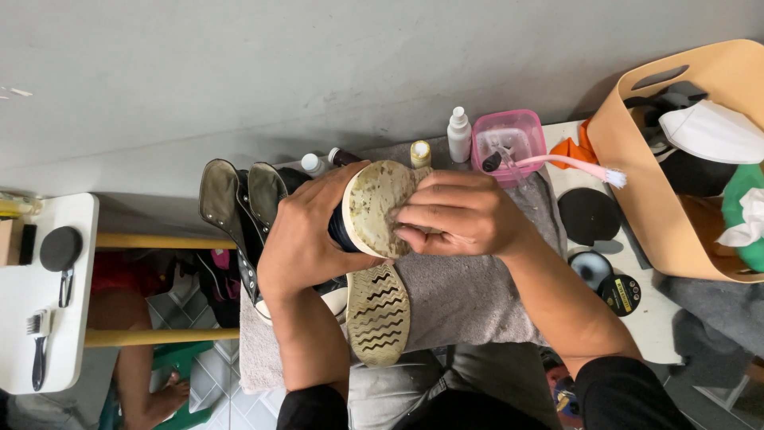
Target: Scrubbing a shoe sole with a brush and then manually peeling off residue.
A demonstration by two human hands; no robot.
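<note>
Head view: left hand clamped around a dark sneaker, sole turned up toward the camera, held above the grey towel spread over the middle of the bench. Right hand closed, fingertips pressed on the dirty, mud-flecked sole at its right edge; whether anything is pinched under those fingers, cannot tell. Second sneaker's zigzag sole lying on the towel just below, near the front edge. Olive high-tops leaning at the towel's left side.

Judgement on doing the step well:
- Keep left grip firm around the upper, thumb clear of the sole, so scrubbing pressure doesn't twist the shoe.
- Work the sole in short strokes from rim inward; grime looks caked in the tread.
- Hold over the towel, not beyond the bench edge, to catch drips and loosened dirt.
- Pink brush resting across the pink tub at the back edge, white spray bottle just beside it; both within easy reach of right hand.
- Round tins and tan basket toward the right end, well clear of the elbows.
</note>
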